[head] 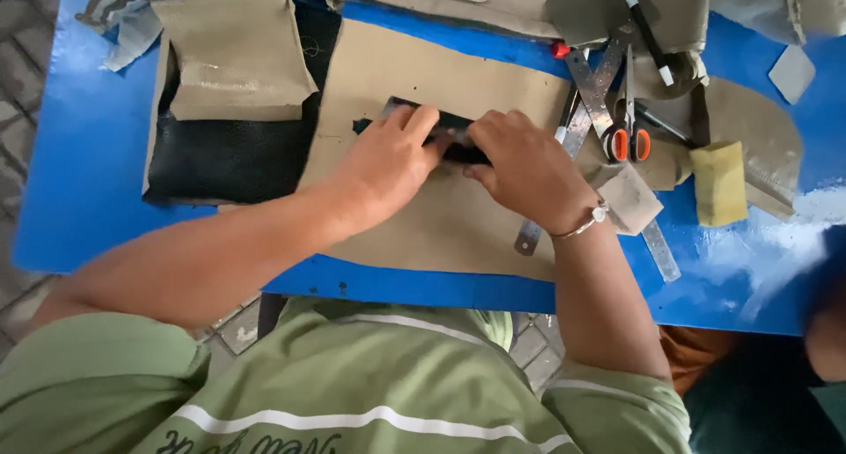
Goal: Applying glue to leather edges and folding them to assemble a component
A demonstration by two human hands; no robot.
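Note:
My left hand (pixel 388 159) and my right hand (pixel 520 167) meet over a small black strip of leather (pixel 449 123) that lies on a large tan sheet (pixel 423 216) on the blue table (pixel 79 172). The fingers of both hands press and pinch the strip from either side. Most of the strip is hidden under my fingers. A thin bracelet circles my right wrist.
A black leather piece (pixel 229 159) with a tan cut-out (pixel 233 57) on it lies at the left. Orange-handled scissors (pixel 627 132), metal rulers (pixel 590 84), a pen (pixel 643 26) and a yellow sponge (pixel 718 182) sit at the right. Tan scraps line the far edge.

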